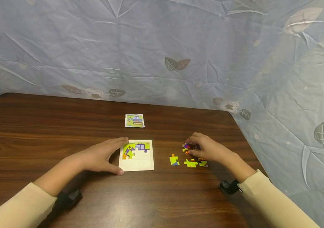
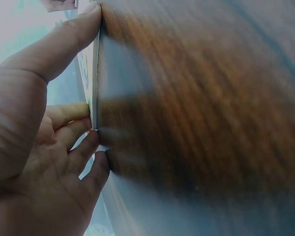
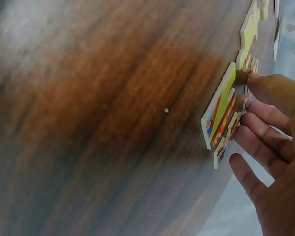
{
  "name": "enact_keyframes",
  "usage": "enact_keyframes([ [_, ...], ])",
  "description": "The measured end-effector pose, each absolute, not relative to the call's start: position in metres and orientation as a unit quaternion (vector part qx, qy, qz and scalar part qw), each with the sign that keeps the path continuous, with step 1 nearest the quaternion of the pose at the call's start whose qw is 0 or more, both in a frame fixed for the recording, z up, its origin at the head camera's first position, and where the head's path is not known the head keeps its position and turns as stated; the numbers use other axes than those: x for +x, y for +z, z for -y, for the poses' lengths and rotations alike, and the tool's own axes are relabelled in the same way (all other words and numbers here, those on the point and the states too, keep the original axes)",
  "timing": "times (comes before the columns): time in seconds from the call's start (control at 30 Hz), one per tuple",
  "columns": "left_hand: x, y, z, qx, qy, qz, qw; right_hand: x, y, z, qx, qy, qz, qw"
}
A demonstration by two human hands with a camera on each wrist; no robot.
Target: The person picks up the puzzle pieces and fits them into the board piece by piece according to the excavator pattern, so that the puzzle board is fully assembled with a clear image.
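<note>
A pale square puzzle tray (image 1: 138,163) lies on the table, its upper part filled with joined pieces showing a purple and green digger. My left hand (image 1: 102,155) spreads along the tray's left side, thumb at the near corner and fingers at the far one. In the left wrist view the thumb and fingers (image 2: 76,115) touch the tray's edge (image 2: 95,73). To the right, my right hand (image 1: 207,148) reaches over loose puzzle pieces. Its thumb and forefinger pinch a purple and red puzzle piece (image 1: 186,147), partly hidden by the fingers.
Loose green pieces lie around the right hand, among them one with a blue corner (image 1: 174,160) and one with a yellow-red patch (image 1: 190,163). A small printed digger picture (image 1: 134,121) lies beyond the tray. Patterned cloth (image 1: 150,63) hangs behind the brown table (image 1: 50,120).
</note>
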State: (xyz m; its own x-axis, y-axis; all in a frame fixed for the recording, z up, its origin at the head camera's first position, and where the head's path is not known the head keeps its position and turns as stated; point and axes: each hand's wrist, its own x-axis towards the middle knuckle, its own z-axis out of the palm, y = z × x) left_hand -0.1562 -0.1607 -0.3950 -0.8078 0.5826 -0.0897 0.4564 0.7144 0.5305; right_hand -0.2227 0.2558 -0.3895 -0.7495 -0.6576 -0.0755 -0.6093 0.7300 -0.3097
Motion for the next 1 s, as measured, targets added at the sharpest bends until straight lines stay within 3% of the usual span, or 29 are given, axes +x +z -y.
enact_keyframes([
  [0.67,-0.157,-0.395,0.162,0.282,0.246,-0.917,0.135,-0.223,-0.386,-0.241,-0.362,-0.092,-0.925,0.065],
  [1.0,-0.156,-0.394,0.161,0.284,0.252,-0.915,0.136,-0.219,-0.376,-0.206,-0.404,-0.086,-0.908,0.064],
])
